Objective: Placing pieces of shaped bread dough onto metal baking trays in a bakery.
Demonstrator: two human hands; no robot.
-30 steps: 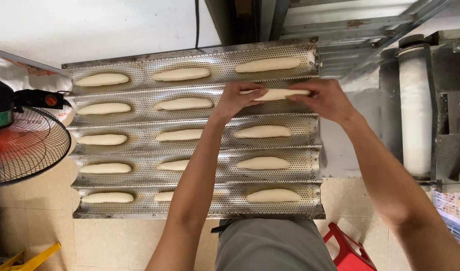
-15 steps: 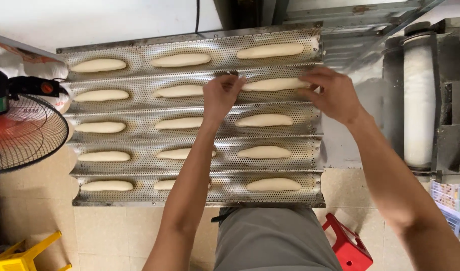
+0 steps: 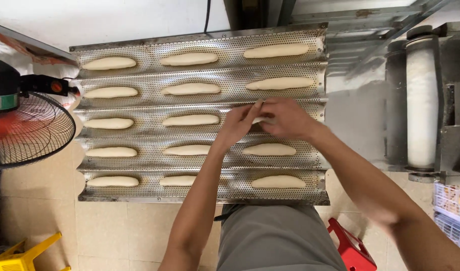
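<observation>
While both hands, left (image 3: 237, 125) and right (image 3: 285, 118), pinch the dough (image 3: 258, 120) in row three, tray (image 3: 200, 65) holds fourteen other pieces, none left

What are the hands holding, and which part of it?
Both the left hand and right hand grip one dough piece on the perforated tray, fingers closed over its middle. The hands hide most of it.

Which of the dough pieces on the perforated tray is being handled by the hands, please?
The dough piece in the third row's right column; both hands cover it, while every other piece lies untouched.
</observation>
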